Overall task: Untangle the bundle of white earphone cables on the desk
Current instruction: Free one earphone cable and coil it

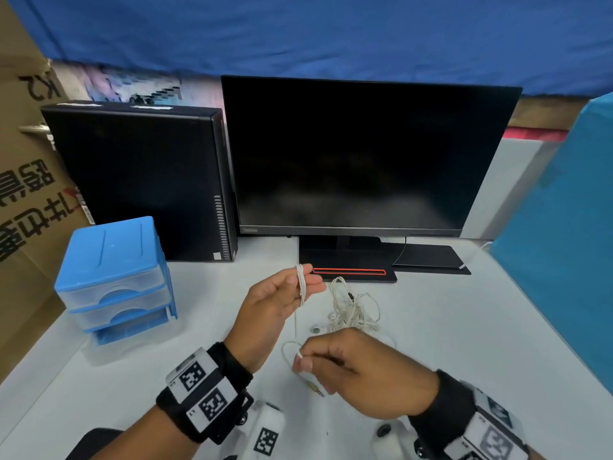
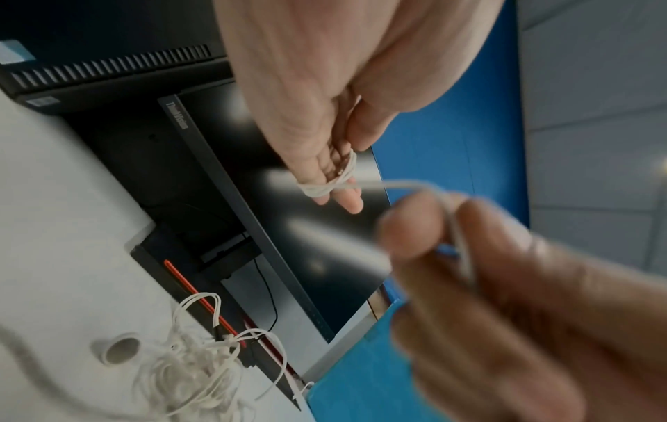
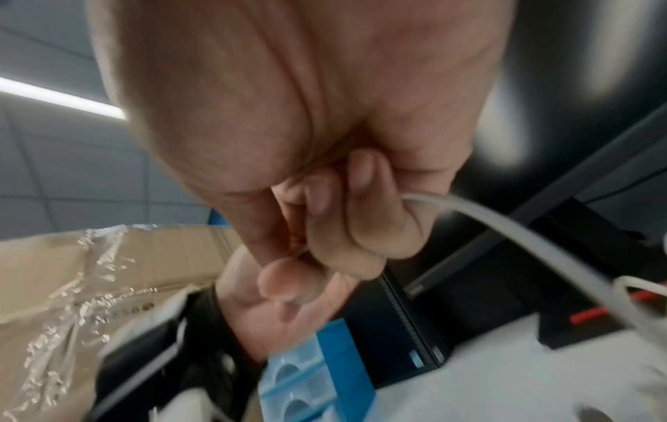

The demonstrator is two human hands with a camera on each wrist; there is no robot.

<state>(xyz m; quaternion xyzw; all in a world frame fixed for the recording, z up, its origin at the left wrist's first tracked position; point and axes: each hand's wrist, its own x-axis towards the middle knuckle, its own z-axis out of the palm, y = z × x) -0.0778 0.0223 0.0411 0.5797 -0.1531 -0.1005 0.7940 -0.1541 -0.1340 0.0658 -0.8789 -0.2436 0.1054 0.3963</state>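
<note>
A tangled bundle of white earphone cable (image 1: 353,313) lies on the white desk (image 1: 464,327), in front of the monitor stand, with earbuds (image 1: 315,328) at its near edge. My left hand (image 1: 308,285) is raised left of the bundle. Several turns of cable (image 1: 301,283) are wound round its outstretched fingers, and the thumb rests against them. A strand drops from there to my right hand (image 1: 303,360), which pinches it near the gold jack plug (image 1: 316,390). The left wrist view shows the coil (image 2: 335,182) on the fingertips and the bundle (image 2: 194,368) below. The right wrist view shows the pinch (image 3: 299,254) and the cable (image 3: 505,225).
A black monitor (image 1: 365,154) on its stand (image 1: 348,260) stands behind the bundle, with a black PC tower (image 1: 139,180) to its left. A blue drawer unit (image 1: 112,260) sits at the desk's left. Cardboard boxes (image 1: 23,194) are at the left, a blue partition (image 1: 564,260) at the right.
</note>
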